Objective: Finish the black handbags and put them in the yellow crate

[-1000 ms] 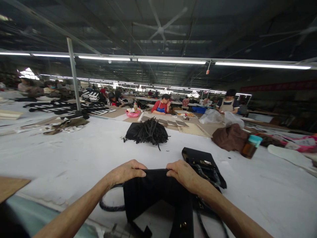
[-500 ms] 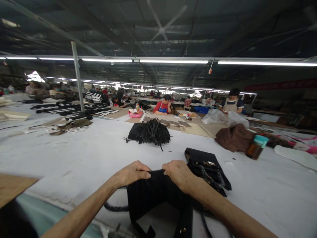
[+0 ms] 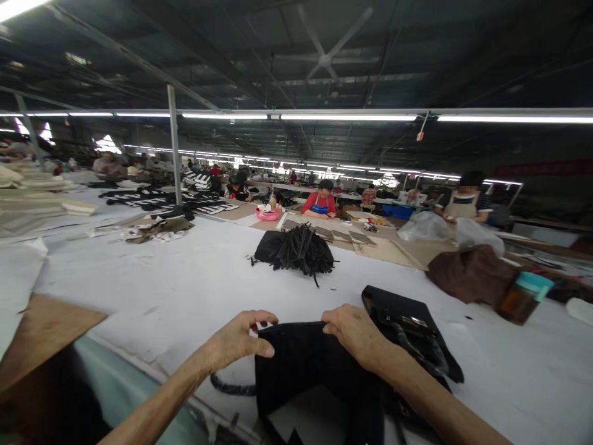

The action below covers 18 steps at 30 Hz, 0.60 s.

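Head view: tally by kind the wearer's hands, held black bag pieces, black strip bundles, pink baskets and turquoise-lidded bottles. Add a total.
Left hand and right hand: 2
Held black bag piece: 1
Black strip bundle: 1
Pink basket: 1
Turquoise-lidded bottle: 1
Total: 6

Head-worn view | forward, down over white table [image 3: 208, 272] | left hand [image 3: 238, 340], right hand [image 3: 356, 334] close | ceiling [image 3: 222, 43] above
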{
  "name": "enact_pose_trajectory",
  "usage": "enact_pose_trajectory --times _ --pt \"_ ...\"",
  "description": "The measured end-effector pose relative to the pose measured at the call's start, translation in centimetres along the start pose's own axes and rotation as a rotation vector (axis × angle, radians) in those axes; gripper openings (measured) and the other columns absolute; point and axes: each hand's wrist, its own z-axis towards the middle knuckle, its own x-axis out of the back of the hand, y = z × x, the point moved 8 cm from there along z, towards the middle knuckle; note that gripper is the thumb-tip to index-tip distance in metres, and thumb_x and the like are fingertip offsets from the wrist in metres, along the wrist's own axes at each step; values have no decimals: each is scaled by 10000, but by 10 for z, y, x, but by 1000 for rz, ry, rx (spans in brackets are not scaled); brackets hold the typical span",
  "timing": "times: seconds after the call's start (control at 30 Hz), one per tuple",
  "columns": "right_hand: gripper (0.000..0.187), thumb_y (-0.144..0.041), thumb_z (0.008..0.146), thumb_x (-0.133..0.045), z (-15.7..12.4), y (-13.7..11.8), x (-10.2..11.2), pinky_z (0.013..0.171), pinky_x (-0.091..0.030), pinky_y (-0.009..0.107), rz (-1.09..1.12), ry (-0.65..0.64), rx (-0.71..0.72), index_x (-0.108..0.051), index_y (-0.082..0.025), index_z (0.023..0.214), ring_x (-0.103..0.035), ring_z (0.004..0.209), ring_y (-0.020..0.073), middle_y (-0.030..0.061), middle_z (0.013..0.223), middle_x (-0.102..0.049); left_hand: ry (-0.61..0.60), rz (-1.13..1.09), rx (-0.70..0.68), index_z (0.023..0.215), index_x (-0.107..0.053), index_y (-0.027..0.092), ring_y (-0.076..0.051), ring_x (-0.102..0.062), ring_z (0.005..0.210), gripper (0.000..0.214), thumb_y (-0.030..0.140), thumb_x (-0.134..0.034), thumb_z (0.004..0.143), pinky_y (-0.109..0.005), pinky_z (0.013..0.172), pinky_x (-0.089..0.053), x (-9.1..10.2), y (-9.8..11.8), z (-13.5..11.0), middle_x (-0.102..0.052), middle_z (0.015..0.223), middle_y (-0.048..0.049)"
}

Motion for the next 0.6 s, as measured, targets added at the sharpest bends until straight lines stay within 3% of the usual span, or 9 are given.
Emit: enact_pose_trajectory --times 0.13,0.23,0.43,0.6 --pt "260 -321 838 -430 1 -1 1 618 -324 235 13 11 -12 -593 -200 676 -586 714 163 25 691 -652 49 -25 -73 843 -634 150 -136 -445 702 297 374 -620 648 -222 630 -337 -2 15 -8 -566 772 3" --pt "256 -356 830 -442 3 -5 2 602 -320 240 -26 31 -20 -591 -202 691 -587 721 171 27 716 -655 48 -114 -85 776 -616 125 -101 -386 599 315 426 -541 723 -208 540 -291 -8 22 -7 -489 641 23" --pt "231 -291 839 -418 13 -19 5 593 -312 246 -52 -14 34 -599 -200 727 -581 714 165 33 745 -656 45 -183 3 739 -597 112 -75 -301 491 347 443 -493 749 -208 451 -211 -15 14 4 -396 537 43" --pt "276 -298 863 -397 14 -13 6 648 -332 240 43 -30 29 -597 -188 707 -570 743 170 34 729 -653 113 -28 -55 702 -599 124 -87 -354 523 307 404 -485 759 -208 505 -290 -7 22 6 -441 552 37"
